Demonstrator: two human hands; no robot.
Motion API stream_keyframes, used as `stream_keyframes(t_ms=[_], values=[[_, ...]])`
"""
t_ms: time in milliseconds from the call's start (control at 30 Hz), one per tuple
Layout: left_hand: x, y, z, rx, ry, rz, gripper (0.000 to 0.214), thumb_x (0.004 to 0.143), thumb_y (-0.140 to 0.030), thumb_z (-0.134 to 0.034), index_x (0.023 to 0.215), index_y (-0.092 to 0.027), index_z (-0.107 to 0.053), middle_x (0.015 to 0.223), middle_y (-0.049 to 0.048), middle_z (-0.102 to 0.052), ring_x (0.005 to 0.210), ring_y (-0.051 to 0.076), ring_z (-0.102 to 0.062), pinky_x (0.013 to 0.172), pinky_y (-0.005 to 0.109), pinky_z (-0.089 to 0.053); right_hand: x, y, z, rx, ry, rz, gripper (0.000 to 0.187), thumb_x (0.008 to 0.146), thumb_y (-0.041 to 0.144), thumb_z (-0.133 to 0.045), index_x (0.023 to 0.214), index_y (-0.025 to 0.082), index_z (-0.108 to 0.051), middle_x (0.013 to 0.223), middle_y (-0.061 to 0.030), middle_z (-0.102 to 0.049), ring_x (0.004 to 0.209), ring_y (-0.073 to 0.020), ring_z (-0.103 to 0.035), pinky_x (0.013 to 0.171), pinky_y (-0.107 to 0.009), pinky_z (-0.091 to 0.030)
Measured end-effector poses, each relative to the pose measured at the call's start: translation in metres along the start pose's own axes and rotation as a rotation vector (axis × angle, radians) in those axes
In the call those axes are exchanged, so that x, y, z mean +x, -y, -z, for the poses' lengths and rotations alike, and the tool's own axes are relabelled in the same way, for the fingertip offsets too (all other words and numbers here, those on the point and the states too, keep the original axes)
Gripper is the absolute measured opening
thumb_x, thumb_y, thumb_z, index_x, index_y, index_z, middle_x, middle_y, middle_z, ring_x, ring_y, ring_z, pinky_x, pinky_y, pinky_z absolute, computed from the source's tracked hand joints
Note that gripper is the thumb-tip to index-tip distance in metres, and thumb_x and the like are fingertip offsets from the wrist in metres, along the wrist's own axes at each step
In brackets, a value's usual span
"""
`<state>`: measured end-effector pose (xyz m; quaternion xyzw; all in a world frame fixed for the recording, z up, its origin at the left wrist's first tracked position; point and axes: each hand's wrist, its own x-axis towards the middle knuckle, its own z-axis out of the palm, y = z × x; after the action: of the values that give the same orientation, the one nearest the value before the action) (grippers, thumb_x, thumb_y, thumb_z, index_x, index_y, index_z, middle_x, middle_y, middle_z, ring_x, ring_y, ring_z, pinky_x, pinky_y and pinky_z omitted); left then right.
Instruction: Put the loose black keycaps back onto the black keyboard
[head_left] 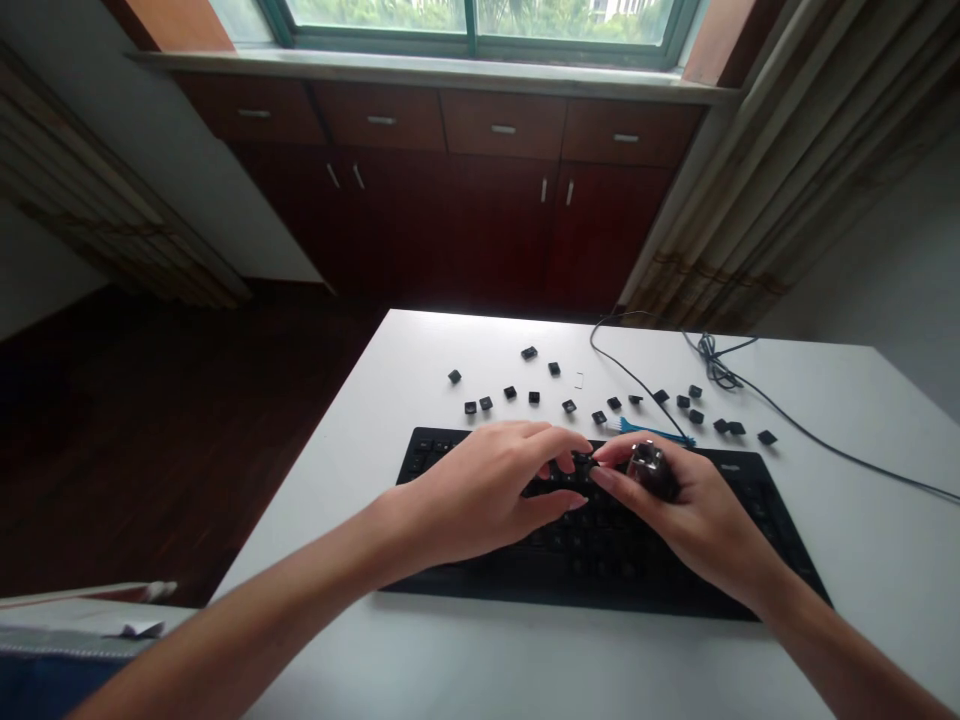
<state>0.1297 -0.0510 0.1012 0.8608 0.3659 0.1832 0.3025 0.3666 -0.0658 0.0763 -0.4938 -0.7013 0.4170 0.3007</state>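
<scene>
A black keyboard (720, 560) lies on the white table (465, 660) in front of me. My left hand (487, 490) rests over its upper middle keys, fingers curled, fingertips pinching at a key near the top row. My right hand (690, 510) meets it there, fingers closed around a small dark shiny tool (651, 468). Several loose black keycaps (570, 405) lie scattered on the table beyond the keyboard.
A blue brush-like tool (652, 432) lies just behind the keyboard. A black cable (750, 395) runs across the table's right side. Dark wooden cabinets (465, 200) stand under the window; curtains (787, 180) hang right. The table's left edge drops to dark floor.
</scene>
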Motion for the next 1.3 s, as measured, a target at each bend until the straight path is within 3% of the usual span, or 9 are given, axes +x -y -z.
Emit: stream_keyframes(t_ms=[133, 267, 367, 667, 1000, 1167, 1300], values=[[0.023, -0.002, 0.005, -0.134, -0.062, -0.066, 0.027, 0.09, -0.024, -0.073, 0.115, -0.019, -0.066, 0.094, -0.0004, -0.074, 0.082, 0.011, -0.069, 0.073, 0.021, -0.053, -0.002, 0.001, 0.004, 0.193, -0.053, -0.085, 0.024, 0.089, 0.042, -0.071, 0.102, 0.022, -0.07, 0.088, -0.001, -0.071, 0.079, -0.0153, -0.066, 0.071, -0.025, -0.054], [0.027, 0.002, 0.0, -0.237, -0.125, -0.114, 0.017, 0.088, -0.02, -0.074, 0.104, -0.017, -0.071, 0.089, 0.001, -0.074, 0.079, 0.01, -0.069, 0.073, 0.019, -0.055, -0.006, -0.006, 0.003, 0.279, -0.076, -0.128, 0.026, 0.089, 0.042, -0.071, 0.105, 0.021, -0.072, 0.086, -0.0022, -0.071, 0.066, -0.0127, -0.063, 0.053, -0.022, -0.049], [0.026, 0.008, -0.003, -0.287, -0.119, -0.114, 0.016, 0.088, -0.019, -0.073, 0.104, -0.017, -0.072, 0.09, 0.0018, -0.074, 0.081, 0.01, -0.069, 0.075, 0.02, -0.056, -0.009, -0.009, 0.002, 0.275, -0.094, -0.096, 0.025, 0.09, 0.039, -0.07, 0.108, 0.022, -0.073, 0.092, -0.0031, -0.073, 0.063, -0.0113, -0.061, 0.049, -0.02, -0.047], [0.028, 0.017, -0.004, -0.354, -0.083, -0.077, 0.019, 0.087, -0.025, -0.076, 0.104, -0.018, -0.073, 0.093, 0.0021, -0.075, 0.084, 0.012, -0.069, 0.076, 0.022, -0.057, -0.012, -0.009, -0.001, 0.246, -0.126, -0.01, 0.015, 0.091, 0.03, -0.071, 0.105, 0.026, -0.074, 0.098, -0.0005, -0.075, 0.085, -0.014, -0.071, 0.077, -0.021, -0.058], [0.031, 0.017, 0.0, -0.337, -0.032, -0.023, 0.021, 0.084, -0.027, -0.079, 0.102, -0.017, -0.074, 0.09, 0.0021, -0.075, 0.083, 0.013, -0.07, 0.076, 0.023, -0.057, -0.012, -0.004, -0.002, 0.145, -0.171, 0.056, 0.016, 0.091, 0.028, -0.068, 0.107, 0.024, -0.073, 0.092, -0.0015, -0.076, 0.074, -0.0145, -0.071, 0.068, -0.022, -0.06], [0.029, 0.023, 0.003, -0.206, 0.038, -0.056, 0.02, 0.089, -0.027, -0.073, 0.107, -0.02, -0.075, 0.101, 0.0059, -0.073, 0.09, 0.016, -0.07, 0.078, 0.026, -0.058, -0.011, -0.015, -0.002, -0.04, -0.168, 0.248, 0.025, 0.093, 0.017, -0.063, 0.116, 0.026, -0.068, 0.105, -0.0026, -0.074, 0.091, -0.0169, -0.071, 0.084, -0.029, -0.06], [0.028, 0.028, 0.003, -0.067, 0.079, -0.076, 0.018, 0.088, -0.031, -0.074, 0.105, -0.022, -0.077, 0.102, 0.0066, -0.072, 0.09, 0.018, -0.069, 0.076, 0.026, -0.057, -0.011, -0.024, -0.001, -0.182, -0.074, 0.389, 0.037, 0.093, 0.011, -0.059, 0.126, 0.026, -0.064, 0.119, -0.0055, -0.07, 0.105, -0.019, -0.07, 0.092, -0.031, -0.059]])
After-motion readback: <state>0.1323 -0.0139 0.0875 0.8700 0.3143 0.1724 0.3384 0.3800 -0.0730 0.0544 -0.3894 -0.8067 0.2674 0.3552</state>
